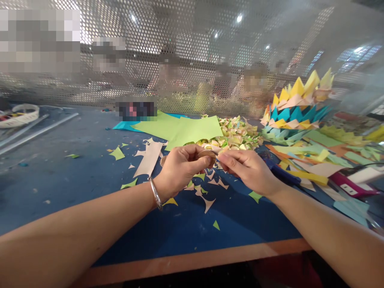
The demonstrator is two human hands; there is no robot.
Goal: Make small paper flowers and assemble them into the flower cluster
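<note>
Small brown piece (205, 153) pinched in left hand (183, 162), right hand (247, 168) pressed together at fingertips by its edge; piece could be creased by uneven pulling

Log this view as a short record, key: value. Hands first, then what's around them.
left hand: pinches small brown rounded piece
right hand: fingertips at its edge, grip unclear
bracelet: silver, left wrist
scraps: pink, green, yellow, around hands
beyond hands: light green sheet, heap of small paper pieces
right side: tiered spiky paper stack, paper strips
</note>
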